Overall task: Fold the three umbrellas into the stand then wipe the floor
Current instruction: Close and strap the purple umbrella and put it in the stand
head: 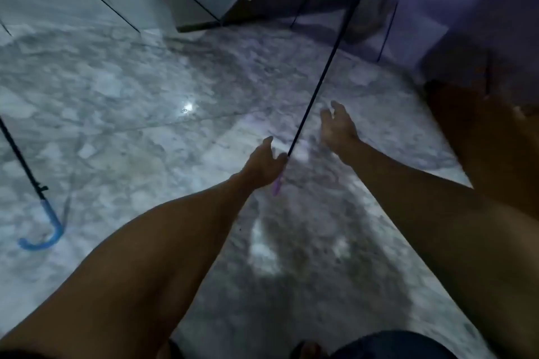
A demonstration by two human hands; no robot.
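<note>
umbrellas: early stage by my read, none of the three looks folded or stowed. purple-handled umbrella (322, 73) is in the left hand (264, 165), fingers wrapped around the bottom of the dark shaft with the purple handle sticking out below the fist; shaft runs up and away to the right, and its clear canopy looks open, with thin dark ribs visible near the far wall. right hand (338, 128) hovers just beside the shaft, fingers loosely spread, touching nothing; likely going for the shaft or runner to collapse it, but that's a guess. blue-handled umbrella (43, 227) sits well apart at the left, hook handle resting on the marble floor (145, 81), shaft angled up out of frame, clear canopy and ribs spanning the top left, so also open. third umbrella: can't pick it out for sure, frame is dark and motion-blurred. stand isn't identifiable either; pale boxy thing (204, 6) at the top could be furniture. no cloth or mop in view. floor state is hard to judge, glare spot only. remaining: fold all three, place in stand, wipe.
</note>
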